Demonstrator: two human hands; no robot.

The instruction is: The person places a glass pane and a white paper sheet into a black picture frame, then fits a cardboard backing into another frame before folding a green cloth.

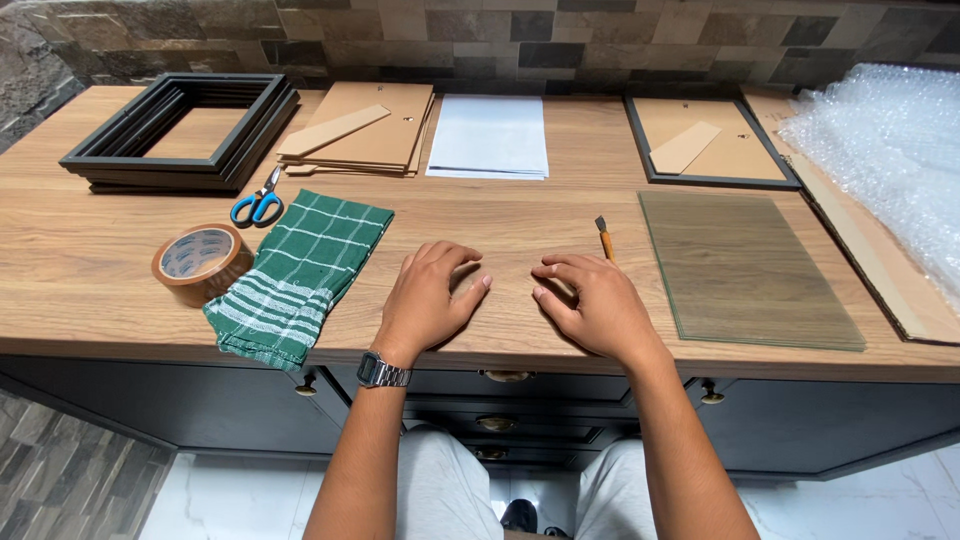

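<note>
Both your hands rest empty on the wooden counter (90,290): left hand (432,295) loosely curled just right of the green cloth (300,270), right hand (590,300) curled near the orange-handled knife (604,240), with the glass panes (745,265) lying flat further right.

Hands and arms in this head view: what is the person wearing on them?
Both forearms are bare, with no sleeves in view. The left hand has a silver metal wristwatch with a link band at the wrist. The right hand wears nothing: no watch, glove or ring visible.
</note>
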